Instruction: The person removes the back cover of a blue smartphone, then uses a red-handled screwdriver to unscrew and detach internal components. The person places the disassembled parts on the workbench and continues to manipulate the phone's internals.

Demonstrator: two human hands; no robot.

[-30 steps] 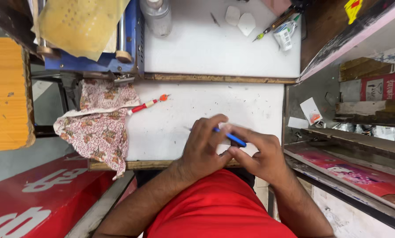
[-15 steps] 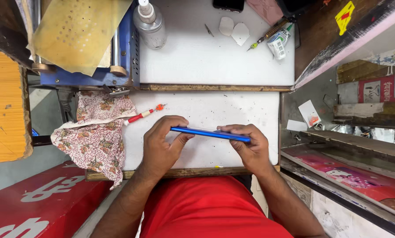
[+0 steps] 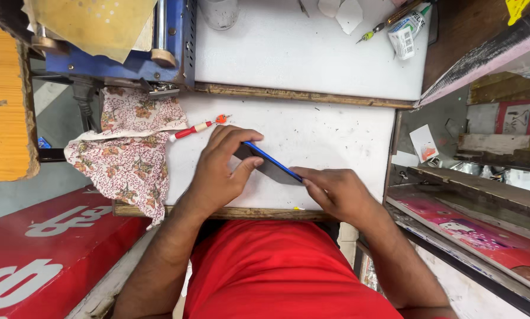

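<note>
Both hands grip a thin blue phone [image 3: 271, 162] tilted on edge above the white worktop [image 3: 336, 136]. The left hand [image 3: 220, 168] pinches its upper end, while the right hand [image 3: 333, 192] closes on the lower end. A red screwdriver [image 3: 197, 127] lies just beyond the left hand.

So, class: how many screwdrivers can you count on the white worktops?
2. The red-handled screwdriver lies beside the floral cloth, left of the left hand. The yellow-green screwdriver lies on the upper worktop. Others may be hidden.

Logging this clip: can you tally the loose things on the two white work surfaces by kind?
Blue-edged phone, held in both hands: 1
Screwdrivers: 2, red-handled and green-tipped
Floral cloth: 1
Small glue tube: 1
White paper scraps: 2
Total: 7
</note>
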